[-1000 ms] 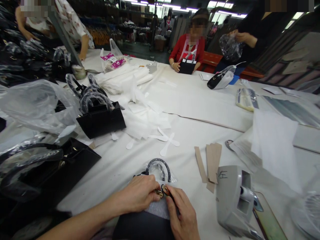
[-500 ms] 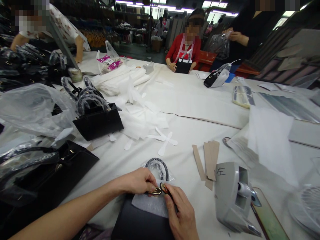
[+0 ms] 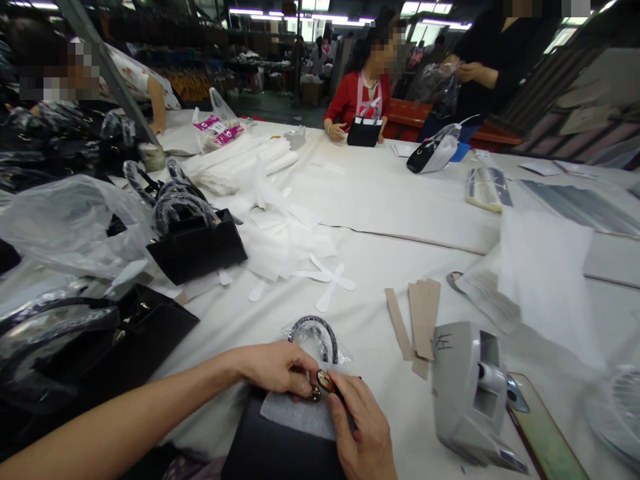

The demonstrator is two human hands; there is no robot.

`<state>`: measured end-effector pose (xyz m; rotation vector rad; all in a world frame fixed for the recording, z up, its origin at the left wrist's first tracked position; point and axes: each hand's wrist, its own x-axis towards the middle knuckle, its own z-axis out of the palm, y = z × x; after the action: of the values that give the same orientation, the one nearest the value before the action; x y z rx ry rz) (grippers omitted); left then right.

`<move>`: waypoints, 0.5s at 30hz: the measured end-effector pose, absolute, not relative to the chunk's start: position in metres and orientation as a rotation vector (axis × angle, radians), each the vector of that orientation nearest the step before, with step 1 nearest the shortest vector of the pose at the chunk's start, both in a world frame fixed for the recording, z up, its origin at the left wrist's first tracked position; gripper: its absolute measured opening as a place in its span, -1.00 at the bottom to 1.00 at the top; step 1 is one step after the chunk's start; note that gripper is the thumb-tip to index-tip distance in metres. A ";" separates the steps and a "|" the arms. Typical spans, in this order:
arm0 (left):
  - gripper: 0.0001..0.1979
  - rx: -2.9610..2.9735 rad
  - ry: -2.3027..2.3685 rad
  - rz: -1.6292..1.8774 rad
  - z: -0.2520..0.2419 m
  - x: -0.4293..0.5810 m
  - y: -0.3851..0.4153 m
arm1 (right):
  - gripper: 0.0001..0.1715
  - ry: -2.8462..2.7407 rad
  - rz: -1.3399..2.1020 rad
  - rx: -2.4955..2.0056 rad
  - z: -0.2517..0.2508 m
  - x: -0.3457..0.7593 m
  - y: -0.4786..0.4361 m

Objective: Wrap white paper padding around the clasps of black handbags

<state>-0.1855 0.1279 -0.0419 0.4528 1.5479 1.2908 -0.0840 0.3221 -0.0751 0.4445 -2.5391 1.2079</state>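
A black handbag (image 3: 280, 453) lies at the table's near edge, under both my hands. A grey foam sheet (image 3: 300, 417) covers its front. My left hand (image 3: 275, 367) pinches a small gold clasp (image 3: 315, 393) on the bag. Closed beside it, my right hand (image 3: 363, 437) has its thumb and fingers on a gold and dark metal fitting (image 3: 326, 381). The bag's plastic-wrapped black handle (image 3: 316, 335) curves just beyond my fingers.
A grey tape dispenser (image 3: 470, 393) stands right of my hands, with tan paper strips (image 3: 420, 317) behind it. Black handbags (image 3: 195, 243) and plastic bags (image 3: 70, 223) crowd the left. White foam sheets (image 3: 545, 280) lie right. Other people work across the white table (image 3: 390, 200).
My left fingers have shifted on the gold clasp, which now shows end-on instead of lying flat. The camera view has tilted slightly. My right hand has barely moved.
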 end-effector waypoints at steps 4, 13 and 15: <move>-0.55 0.261 1.564 1.518 -0.055 -0.173 0.114 | -0.67 -2.572 1.220 0.396 -0.074 -0.085 0.322; -0.56 -0.084 1.656 1.759 -0.053 -0.159 0.122 | -0.71 -2.495 0.771 0.356 -0.073 -0.082 0.321; -0.56 -0.096 1.677 1.799 -0.052 -0.157 0.124 | -0.67 -2.559 0.451 0.416 -0.072 -0.079 0.319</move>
<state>-0.1568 0.1238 -0.0521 -0.0960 1.6769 1.7987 -0.0786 0.3187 -0.0718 0.4158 -2.5587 0.4508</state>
